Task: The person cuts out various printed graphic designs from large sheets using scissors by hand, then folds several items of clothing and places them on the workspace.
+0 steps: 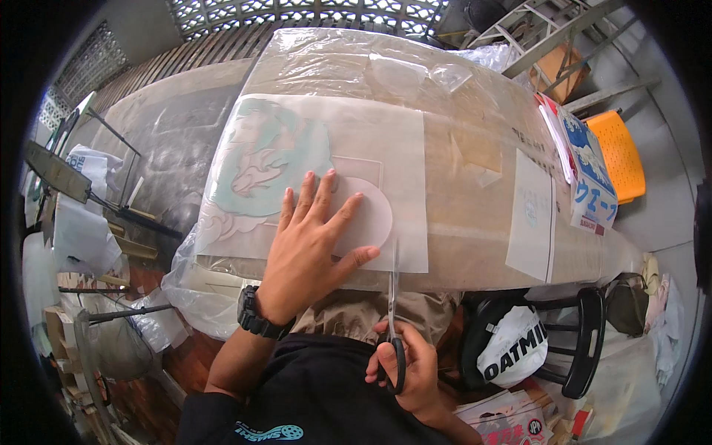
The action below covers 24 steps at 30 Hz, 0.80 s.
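Observation:
A large translucent sheet (404, 141) lies on the plastic-covered table. Pale green and pinkish curling shapes (304, 141) show on its left part. My left hand (315, 226) rests flat on it with fingers spread, partly covering a whitish rounded piece (374, 215). From the near side, my right hand (411, 371) grips black-handled scissors (393, 297), fingers through the loops. The scissors' blades point away from me and overlap the sheet's near edge, just right of the rounded piece. Whether the blades are parted is too fine to tell.
Clear plastic (334, 59) covers the table (475, 208). A white paper (530, 222) lies at its right, beside a blue-and-white printed packet (586, 163). An orange perforated seat (617, 156) and a ladder (556, 41) stand beyond. A black chair (586, 341) is near right; a metal frame (111, 193) is left.

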Each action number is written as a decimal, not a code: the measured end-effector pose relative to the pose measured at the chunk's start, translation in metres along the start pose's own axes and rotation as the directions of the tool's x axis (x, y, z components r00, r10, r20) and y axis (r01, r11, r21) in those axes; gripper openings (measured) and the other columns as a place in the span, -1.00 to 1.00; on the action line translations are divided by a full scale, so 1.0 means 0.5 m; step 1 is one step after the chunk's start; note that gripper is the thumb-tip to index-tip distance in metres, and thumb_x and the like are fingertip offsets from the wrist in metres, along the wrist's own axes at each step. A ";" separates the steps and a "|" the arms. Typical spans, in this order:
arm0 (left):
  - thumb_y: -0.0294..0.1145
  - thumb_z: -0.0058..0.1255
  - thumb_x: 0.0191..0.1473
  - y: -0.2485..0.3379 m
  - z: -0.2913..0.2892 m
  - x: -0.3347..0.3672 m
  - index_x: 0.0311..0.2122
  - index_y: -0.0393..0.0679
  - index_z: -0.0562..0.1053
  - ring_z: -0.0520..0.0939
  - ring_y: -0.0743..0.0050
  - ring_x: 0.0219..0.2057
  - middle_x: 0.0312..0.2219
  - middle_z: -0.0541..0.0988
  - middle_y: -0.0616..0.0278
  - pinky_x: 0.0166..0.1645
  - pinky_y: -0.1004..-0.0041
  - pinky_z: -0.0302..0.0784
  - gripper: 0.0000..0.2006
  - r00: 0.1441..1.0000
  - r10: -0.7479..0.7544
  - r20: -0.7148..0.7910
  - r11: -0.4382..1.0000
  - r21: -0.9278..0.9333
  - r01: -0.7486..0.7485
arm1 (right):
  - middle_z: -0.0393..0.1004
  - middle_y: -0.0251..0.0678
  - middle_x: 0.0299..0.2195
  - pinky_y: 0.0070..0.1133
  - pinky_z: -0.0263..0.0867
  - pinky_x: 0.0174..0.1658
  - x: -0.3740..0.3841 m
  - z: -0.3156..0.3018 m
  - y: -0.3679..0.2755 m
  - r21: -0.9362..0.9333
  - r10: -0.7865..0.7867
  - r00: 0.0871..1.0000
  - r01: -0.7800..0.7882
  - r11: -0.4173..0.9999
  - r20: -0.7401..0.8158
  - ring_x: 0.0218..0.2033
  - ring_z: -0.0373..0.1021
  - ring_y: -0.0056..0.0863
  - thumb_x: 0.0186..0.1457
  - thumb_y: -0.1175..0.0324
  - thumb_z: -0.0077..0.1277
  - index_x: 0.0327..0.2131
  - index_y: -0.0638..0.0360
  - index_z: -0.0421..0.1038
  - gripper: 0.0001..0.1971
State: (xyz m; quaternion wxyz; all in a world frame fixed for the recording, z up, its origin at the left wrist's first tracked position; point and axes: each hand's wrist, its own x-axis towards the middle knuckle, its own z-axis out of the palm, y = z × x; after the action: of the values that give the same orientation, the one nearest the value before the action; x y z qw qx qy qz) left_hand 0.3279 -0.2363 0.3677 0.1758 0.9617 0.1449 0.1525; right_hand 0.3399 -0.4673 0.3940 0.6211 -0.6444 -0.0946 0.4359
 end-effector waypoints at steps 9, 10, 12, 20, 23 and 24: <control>0.26 0.01 0.13 -0.001 -0.001 -0.004 0.24 -0.06 0.38 0.06 -0.33 0.38 0.32 0.15 -0.27 0.41 -0.11 -0.13 -0.28 1.000 0.004 -0.007 1.000 0.021 -0.004 | 0.50 -0.35 -0.55 -0.72 0.36 -0.45 0.005 0.013 0.018 0.010 -0.024 1.000 0.024 1.000 -0.018 -0.53 0.46 -0.67 0.27 0.11 0.10 0.03 0.38 0.31 -0.50; 0.26 0.01 0.13 -0.001 0.000 -0.004 0.23 -0.06 0.38 0.06 -0.33 0.38 0.32 0.15 -0.27 0.42 -0.11 -0.13 -0.28 1.000 0.006 -0.011 1.000 0.022 -0.006 | 0.49 -0.36 -0.56 -0.69 0.40 -0.40 0.004 0.013 0.018 0.034 -0.016 1.000 0.016 0.999 -0.017 -0.52 0.46 -0.69 0.27 0.16 0.13 0.03 0.40 0.31 -0.52; 0.27 0.01 0.13 0.000 0.001 -0.005 0.23 -0.05 0.38 0.07 -0.32 0.38 0.32 0.16 -0.27 0.42 -0.11 -0.13 -0.28 1.000 0.009 -0.019 1.000 0.028 -0.009 | 0.49 -0.36 -0.56 -0.69 0.40 -0.41 0.001 0.011 0.015 0.010 -0.018 1.000 0.019 1.000 -0.023 -0.52 0.46 -0.69 0.27 0.16 0.13 0.03 0.40 0.31 -0.52; 0.31 0.01 0.09 0.000 0.002 -0.004 0.23 -0.06 0.38 0.08 -0.32 0.37 0.31 0.17 -0.27 0.42 -0.11 -0.12 -0.24 1.000 0.013 -0.020 0.998 0.058 -0.011 | 0.49 -0.33 -0.56 -0.74 0.31 -0.50 0.000 0.017 0.027 -0.014 -0.044 0.998 0.043 0.999 -0.048 -0.56 0.46 -0.65 0.27 0.09 0.09 0.03 0.37 0.31 -0.49; 0.34 0.02 0.07 0.001 -0.001 -0.003 0.23 -0.08 0.38 0.09 -0.33 0.37 0.31 0.17 -0.28 0.41 -0.12 -0.11 -0.22 1.000 0.012 -0.019 0.999 0.052 -0.011 | 0.48 -0.37 -0.58 -0.71 0.39 -0.45 -0.001 0.015 0.031 0.011 -0.042 0.998 0.042 0.999 -0.048 -0.53 0.45 -0.70 0.27 0.22 0.13 0.06 0.40 0.31 -0.54; 0.34 0.02 0.06 0.002 0.001 -0.003 0.22 -0.08 0.38 0.09 -0.33 0.37 0.31 0.17 -0.28 0.41 -0.12 -0.11 -0.21 1.000 0.015 -0.021 0.998 0.056 -0.014 | 0.47 -0.37 -0.58 -0.71 0.39 -0.45 -0.002 0.015 0.033 0.005 -0.044 0.998 0.044 0.999 -0.052 -0.54 0.45 -0.70 0.27 0.23 0.13 0.06 0.40 0.31 -0.54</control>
State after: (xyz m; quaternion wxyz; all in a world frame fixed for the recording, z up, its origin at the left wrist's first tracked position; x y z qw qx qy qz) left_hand 0.3268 -0.2377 0.3672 0.1462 0.9656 0.1438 0.1600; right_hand 0.3273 -0.4660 0.3807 0.6349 -0.6512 -0.0913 0.4056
